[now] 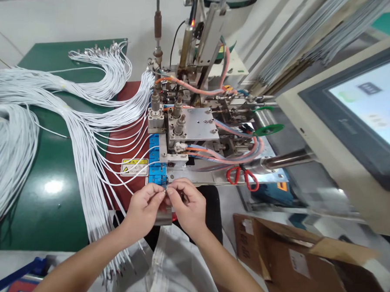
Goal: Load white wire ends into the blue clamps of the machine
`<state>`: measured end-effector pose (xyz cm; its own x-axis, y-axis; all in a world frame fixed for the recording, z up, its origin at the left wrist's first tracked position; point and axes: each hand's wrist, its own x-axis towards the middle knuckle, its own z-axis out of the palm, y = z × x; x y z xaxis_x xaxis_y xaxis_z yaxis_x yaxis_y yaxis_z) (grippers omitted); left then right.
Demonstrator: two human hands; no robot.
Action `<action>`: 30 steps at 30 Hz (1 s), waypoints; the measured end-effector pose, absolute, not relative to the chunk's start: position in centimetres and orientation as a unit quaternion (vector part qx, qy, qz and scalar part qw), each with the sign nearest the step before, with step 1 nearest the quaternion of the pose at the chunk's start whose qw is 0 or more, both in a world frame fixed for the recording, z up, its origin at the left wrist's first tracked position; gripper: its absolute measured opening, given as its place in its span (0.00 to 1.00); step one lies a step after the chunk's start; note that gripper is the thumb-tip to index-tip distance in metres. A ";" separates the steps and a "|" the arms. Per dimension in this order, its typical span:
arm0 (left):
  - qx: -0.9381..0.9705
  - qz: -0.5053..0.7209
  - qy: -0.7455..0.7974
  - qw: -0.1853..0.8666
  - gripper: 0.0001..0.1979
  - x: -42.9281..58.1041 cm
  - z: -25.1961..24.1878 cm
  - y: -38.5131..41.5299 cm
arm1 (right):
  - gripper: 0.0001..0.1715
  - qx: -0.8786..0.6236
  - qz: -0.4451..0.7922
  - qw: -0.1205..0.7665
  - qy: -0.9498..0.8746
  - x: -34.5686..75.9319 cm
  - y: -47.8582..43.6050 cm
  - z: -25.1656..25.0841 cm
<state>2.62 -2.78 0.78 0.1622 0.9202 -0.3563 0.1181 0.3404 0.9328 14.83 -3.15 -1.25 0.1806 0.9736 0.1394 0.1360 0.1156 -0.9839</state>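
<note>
My left hand (146, 206) is closed in a pinch just in front of the blue fixture blocks (157, 172). A white cable (126, 187) runs in from the left and passes behind its fingers. My right hand (188, 206) is also closed, thumb against forefinger, with its tips nearly touching the left ones. A tiny end shows between the fingertips of both hands, too small to make out. Several white cables lead into the blue blocks along the edge of the metal machine (196, 124). Behind the hands, a red plate with a yellow warning label (134, 167) lies under the cables.
Large bundles of white cables (66, 108) spread over a green tabletop (55, 191) at left. Red-handled scissors (242, 177) lie on the machine's right side, near a green-rimmed spool (268, 121). A screen (370, 98) juts in at right, above an open cardboard box (306, 274).
</note>
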 end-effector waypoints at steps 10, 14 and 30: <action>0.491 0.360 0.569 0.554 0.07 2.8 0.3 -3.1 | 0.06 -0.577 0.312 0.538 -0.530 14.1 -3.4 -1.2; 0.504 0.348 0.558 0.560 0.07 2.7 0.3 -3.2 | 0.03 -0.550 0.354 0.548 -0.521 14.4 -3.5 -1.6; 0.545 0.296 0.578 0.530 0.07 1.9 0.7 -3.1 | 0.05 -0.500 0.306 0.504 -0.634 15.9 -2.6 -0.6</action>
<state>1.95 -3.09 0.72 0.1566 0.9441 -0.2900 0.3154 0.2304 0.9206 15.91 -2.56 -0.64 0.0079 0.9431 0.3325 0.3267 0.3118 -0.8922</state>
